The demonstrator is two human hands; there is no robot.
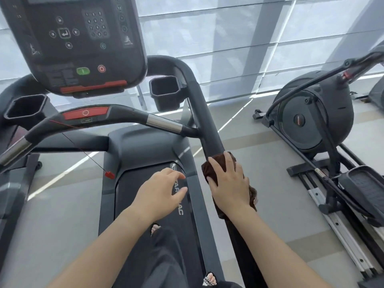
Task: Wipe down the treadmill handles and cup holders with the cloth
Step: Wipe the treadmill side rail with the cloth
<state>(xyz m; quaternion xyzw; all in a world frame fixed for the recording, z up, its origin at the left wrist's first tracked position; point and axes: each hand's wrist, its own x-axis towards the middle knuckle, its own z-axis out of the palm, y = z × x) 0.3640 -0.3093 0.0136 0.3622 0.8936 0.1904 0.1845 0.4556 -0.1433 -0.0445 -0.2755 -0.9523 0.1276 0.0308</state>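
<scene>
A dark brown cloth [216, 163] is wrapped around the treadmill's right side handle [204, 113], a thick dark bar running from the console toward me. My right hand [230, 181] presses down over the cloth and grips it against the bar. My left hand [162, 192] hovers open above the belt, fingers spread, holding nothing. The right cup holder [165, 91] hangs beside the console; the left cup holder [26, 108] sits at the far left. A curved front handle [133, 116] with silver sensor sections crosses below the console.
The console [76, 38] with green and red buttons is above. A red safety clip [109, 174] dangles on a cord over the belt [158, 154]. An elliptical machine [315, 115] stands on the grey floor to the right. My feet show at the bottom.
</scene>
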